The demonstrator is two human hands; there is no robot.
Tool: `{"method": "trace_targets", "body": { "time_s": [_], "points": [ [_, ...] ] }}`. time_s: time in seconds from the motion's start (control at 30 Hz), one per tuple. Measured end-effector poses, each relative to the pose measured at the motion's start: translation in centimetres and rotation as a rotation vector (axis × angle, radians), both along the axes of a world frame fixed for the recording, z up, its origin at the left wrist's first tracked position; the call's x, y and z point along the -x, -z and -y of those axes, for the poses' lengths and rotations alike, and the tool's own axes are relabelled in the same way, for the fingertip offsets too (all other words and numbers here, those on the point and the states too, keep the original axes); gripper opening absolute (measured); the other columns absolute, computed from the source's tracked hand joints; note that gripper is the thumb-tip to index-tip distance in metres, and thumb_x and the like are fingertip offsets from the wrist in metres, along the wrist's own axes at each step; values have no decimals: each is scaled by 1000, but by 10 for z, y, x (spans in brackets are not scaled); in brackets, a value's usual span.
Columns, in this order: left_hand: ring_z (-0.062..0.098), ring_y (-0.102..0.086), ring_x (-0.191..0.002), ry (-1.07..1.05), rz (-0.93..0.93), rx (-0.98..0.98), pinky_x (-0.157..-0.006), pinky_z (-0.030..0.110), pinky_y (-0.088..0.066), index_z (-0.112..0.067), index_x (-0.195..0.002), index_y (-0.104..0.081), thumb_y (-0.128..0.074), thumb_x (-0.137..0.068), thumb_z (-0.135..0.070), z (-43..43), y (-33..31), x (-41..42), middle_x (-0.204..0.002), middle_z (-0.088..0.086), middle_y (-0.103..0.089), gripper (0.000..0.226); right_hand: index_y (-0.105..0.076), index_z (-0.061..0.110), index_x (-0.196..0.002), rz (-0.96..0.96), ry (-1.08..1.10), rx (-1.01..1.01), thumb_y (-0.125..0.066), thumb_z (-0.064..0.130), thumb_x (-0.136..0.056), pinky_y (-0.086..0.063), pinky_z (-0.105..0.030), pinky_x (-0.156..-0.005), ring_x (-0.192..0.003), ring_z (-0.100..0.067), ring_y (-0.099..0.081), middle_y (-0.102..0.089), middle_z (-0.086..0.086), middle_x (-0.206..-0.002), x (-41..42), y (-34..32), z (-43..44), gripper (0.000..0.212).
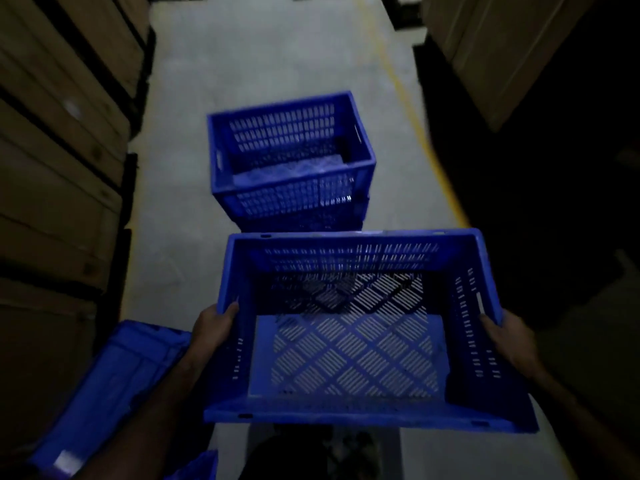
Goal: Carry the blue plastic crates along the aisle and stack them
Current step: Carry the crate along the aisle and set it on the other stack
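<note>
I carry an empty blue slatted crate (349,408) in front of me, its open top facing up. My left hand (211,327) grips its left wall, with fingers curled over the rim. My right hand (512,337) grips the right wall near the handle slot. Ahead on the grey aisle floor stands a stack of blue crates (294,199); the top one holds something pale at its bottom. The carried crate's far rim is just short of that stack.
Stacked cardboard boxes (59,140) line the left side of the aisle, and more boxes (491,46) stand at the right. A yellow floor line (408,109) runs along the right. Another blue crate (114,386) lies at lower left beside my arm.
</note>
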State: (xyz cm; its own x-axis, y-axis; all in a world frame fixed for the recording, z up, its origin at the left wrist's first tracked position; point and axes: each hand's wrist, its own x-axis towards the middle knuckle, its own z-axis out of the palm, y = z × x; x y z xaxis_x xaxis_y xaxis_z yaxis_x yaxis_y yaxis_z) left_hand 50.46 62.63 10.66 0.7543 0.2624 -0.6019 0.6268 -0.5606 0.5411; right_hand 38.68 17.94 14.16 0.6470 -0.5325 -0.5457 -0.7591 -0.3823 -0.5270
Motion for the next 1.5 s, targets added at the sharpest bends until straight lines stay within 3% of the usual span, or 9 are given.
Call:
{"method": "trace_targets", "body": {
  "time_s": [0.2, 0.3, 0.37, 0.53, 0.6, 0.87, 1.0, 1.17, 1.5],
  "points": [
    [33, -65, -90, -92, 32, 52, -74, 35, -52, -1, -118, -60, -53, -96, -38, -24, -54, -45, -108, 19, -67, 44, -56, 9, -108, 42, -34, 13, -53, 30, -92, -54, -40, -66, -74, -29, -67, -67, -15, -91, -68, -65, -10, 26],
    [30, -64, -81, -81, 58, 78, -66, 31, -50, -1, -113, -62, -53, -97, -36, -37, -77, -80, -96, 14, -64, 39, -57, 12, -106, 62, -31, 23, -56, 33, -91, -54, -46, -77, -76, -31, -66, -67, -17, -93, -110, -89, -18, 26],
    [32, -65, -81, -71, 82, 82, -70, 35, -52, -3, -106, -61, -52, -97, -35, -43, -88, -109, -93, 15, -64, 34, -57, 11, -107, 79, -20, 26, -57, 32, -90, -54, -44, -77, -75, -30, -66, -67, -17, -91, -141, -98, -21, 26],
    [32, -65, -83, -79, 130, 69, -69, 35, -52, -4, -108, -62, -51, -97, -38, -48, -104, -189, -100, 18, -67, 37, -62, 7, -106, 143, -68, 67, -58, 31, -90, -55, -46, -77, -74, -29, -68, -70, -16, -89, -228, -104, -14, 28],
    [35, -67, -85, -82, 161, 65, -74, 38, -54, -4, -106, -62, -52, -96, -39, -45, -106, -224, -99, 19, -67, 38, -61, 11, -103, 173, -78, 62, -58, 29, -90, -55, -47, -78, -76, -30, -68, -70, -17, -91, -270, -106, -10, 23],
    [29, -65, -74, -163, 186, 54, -65, 33, -48, -6, -104, -61, -50, -97, -41, -14, -102, -364, -90, 14, -67, 38, -59, 12, -97, 247, -196, 41, -57, 23, -91, -52, -53, -83, -86, -39, -66, -68, -22, -96, -455, -94, 22, 13],
    [32, -68, -81, -221, 119, 69, -72, 40, -55, -10, -107, -61, -52, -92, -49, -10, -96, -411, -97, 15, -70, 43, -61, 4, -98, 239, -288, 56, -54, 20, -92, -51, -43, -76, -82, -34, -65, -68, -24, -95, -526, -85, 28, 18],
    [36, -71, -83, -278, 23, 108, -77, 58, -58, -14, -110, -62, -58, -78, -55, -33, -59, -454, -99, 13, -71, 53, -64, 4, -102, 241, -281, 46, -54, 20, -89, -49, -38, -73, -82, -34, -65, -68, -20, -94, -576, -66, 23, 23],
    [32, -73, -79, -272, 24, 151, -77, 56, -59, -15, -111, -64, -59, -84, -49, -39, -43, -503, -96, 11, -75, 44, -61, 5, -107, 199, -246, 26, -52, 21, -90, -47, -35, -73, -85, -33, -63, -67, -20, -102, -614, -45, 10, 25]
  ]
}}
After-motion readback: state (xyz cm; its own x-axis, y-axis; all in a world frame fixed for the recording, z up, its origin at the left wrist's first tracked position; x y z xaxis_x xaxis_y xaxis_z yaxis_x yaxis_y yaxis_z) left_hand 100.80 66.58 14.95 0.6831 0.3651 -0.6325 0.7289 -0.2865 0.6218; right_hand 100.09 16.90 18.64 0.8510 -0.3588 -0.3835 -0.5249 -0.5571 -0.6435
